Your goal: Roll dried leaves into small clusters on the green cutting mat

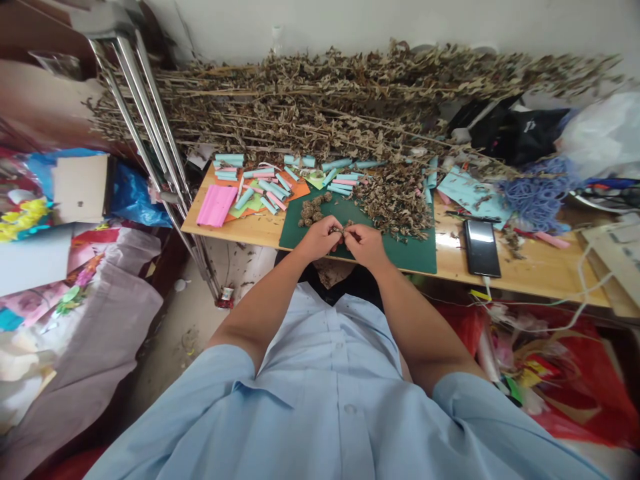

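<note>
My left hand (323,238) and my right hand (365,245) meet over the front edge of a green mat (405,257), their fingertips nearly touching. Both are closed in a pinch around a small bit of dried leaf (343,231), mostly hidden by the fingers. Just behind my left hand lies a small cluster of rolled brown leaf balls (311,210). A heap of loose dried leaves (397,200) covers the mat's right part, behind my right hand.
Long dried stalks (300,107) lie along the wall. Rolled paper tubes (270,190) and pink paper (217,205) are at the left, a phone (481,248) with a cable and blue cord (537,193) at the right. Metal crutches (150,133) lean against the table's left end.
</note>
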`<state>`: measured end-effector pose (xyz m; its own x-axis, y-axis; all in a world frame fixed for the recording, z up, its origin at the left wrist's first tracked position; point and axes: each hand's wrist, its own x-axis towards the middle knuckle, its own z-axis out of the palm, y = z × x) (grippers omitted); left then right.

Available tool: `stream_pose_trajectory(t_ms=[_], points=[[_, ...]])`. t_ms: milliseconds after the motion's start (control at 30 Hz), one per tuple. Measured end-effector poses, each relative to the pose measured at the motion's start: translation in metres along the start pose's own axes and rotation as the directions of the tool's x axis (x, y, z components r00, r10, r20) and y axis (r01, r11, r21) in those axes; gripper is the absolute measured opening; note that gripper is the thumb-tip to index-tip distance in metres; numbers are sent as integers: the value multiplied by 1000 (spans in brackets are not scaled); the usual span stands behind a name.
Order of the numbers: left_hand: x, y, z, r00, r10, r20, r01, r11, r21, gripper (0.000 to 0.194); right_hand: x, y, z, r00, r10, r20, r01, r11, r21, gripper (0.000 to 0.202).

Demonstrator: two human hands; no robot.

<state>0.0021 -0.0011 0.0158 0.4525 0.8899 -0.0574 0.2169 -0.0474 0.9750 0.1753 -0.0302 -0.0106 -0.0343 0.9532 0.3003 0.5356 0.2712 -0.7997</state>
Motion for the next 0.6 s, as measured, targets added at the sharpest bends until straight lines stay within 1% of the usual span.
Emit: stream_pose_trajectory(t_ms=[67,133,267,400,500,600], points=[[0,1,0,1000,8,-3,-7,1000,29,7,-1,-1,0,1000,-11,-17,10,999,-38,15],[0,2,0,1000,13,-3,-13,1000,25,6,-1,-2,1,1000,6,-24,-7,999,-31,15],[1,1,0,1000,11,9,-10,999,-41,5,0,-2,2,996,95,0,-94,993,75,15],[2,-2,0,1000,4,13,-2,995,-100,3,2,-4,-1,988,152,26,-155,977,146,14],[3,-5,-2,1000,-15,-9,13,980,-200,6,2,-6,-6,979,201,-16,-195,966,167,17],[4,-8,-3,999,-25,-35,15,963,-269,10,3,-6,-8,975,217,-56,-204,964,173,20]])
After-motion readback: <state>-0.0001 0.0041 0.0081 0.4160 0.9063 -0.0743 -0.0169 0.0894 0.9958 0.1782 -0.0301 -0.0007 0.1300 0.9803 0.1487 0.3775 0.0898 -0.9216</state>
